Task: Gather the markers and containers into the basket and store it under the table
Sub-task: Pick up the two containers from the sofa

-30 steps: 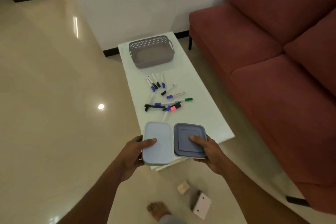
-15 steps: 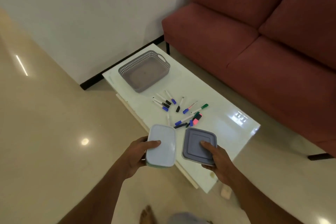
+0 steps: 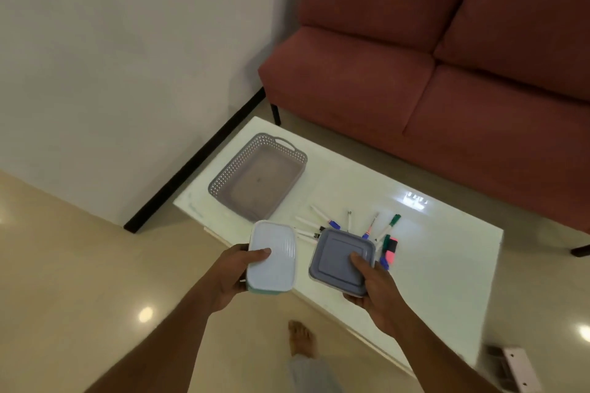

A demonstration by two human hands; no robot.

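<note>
My left hand [image 3: 234, 274] grips a light-blue lidded container [image 3: 275, 249], thumb on its lid, held above the table's near-left edge. My right hand [image 3: 372, 284] grips a grey-lidded square container [image 3: 335, 257] the same way, over the table. An empty grey perforated basket [image 3: 223, 180] stands at the far left end of the white table [image 3: 440, 265]. Several markers [image 3: 372, 228] lie scattered between the basket and the containers; some are partly hidden behind the grey container.
A red sofa [image 3: 415, 73] runs along the far side of the table. A white wall [image 3: 127, 57] with a black skirting stands to the left. My bare foot [image 3: 301, 340] is on the tiled floor below. A white block [image 3: 520, 367] lies on the floor at lower right.
The view has swung further round the table's side. Both hands have carried their containers closer to the basket, and the two containers have moved further apart.
</note>
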